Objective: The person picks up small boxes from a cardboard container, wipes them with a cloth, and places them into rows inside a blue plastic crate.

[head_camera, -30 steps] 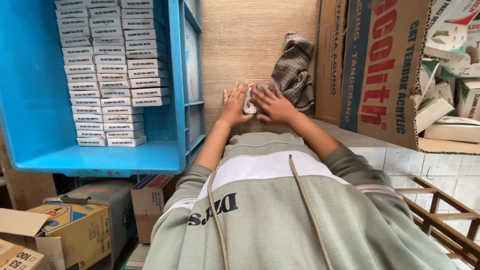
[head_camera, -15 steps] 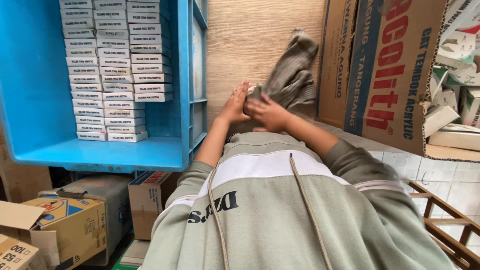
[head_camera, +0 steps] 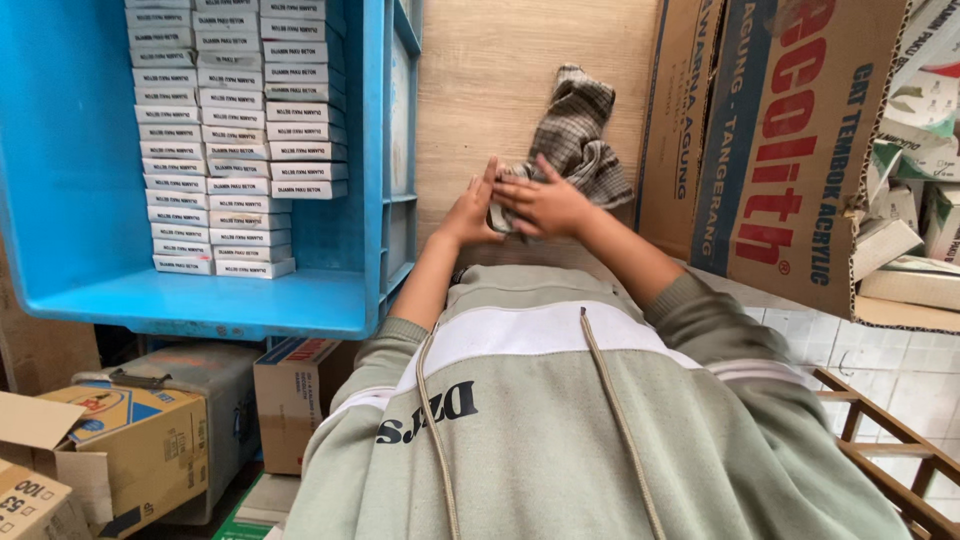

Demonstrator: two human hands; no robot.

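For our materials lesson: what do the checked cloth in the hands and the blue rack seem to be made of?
Checked cloth: soft woven fabric, matt; it folds and droops. Blue rack: likely moulded plastic or painted metal, smooth with a slight sheen. Both hands, left hand and right hand, press the cloth.

Hands shifting over the checked cloth

A second ago a small white thing shows between the hands; now it's out of sight and the right hand [head_camera: 545, 205] lies flat with fingers [head_camera: 512, 188] spread over the left hand [head_camera: 470, 212]. The checked cloth [head_camera: 580, 135] hangs differently too: bunched beside them, then draped over, now trailing up from under the right hand.
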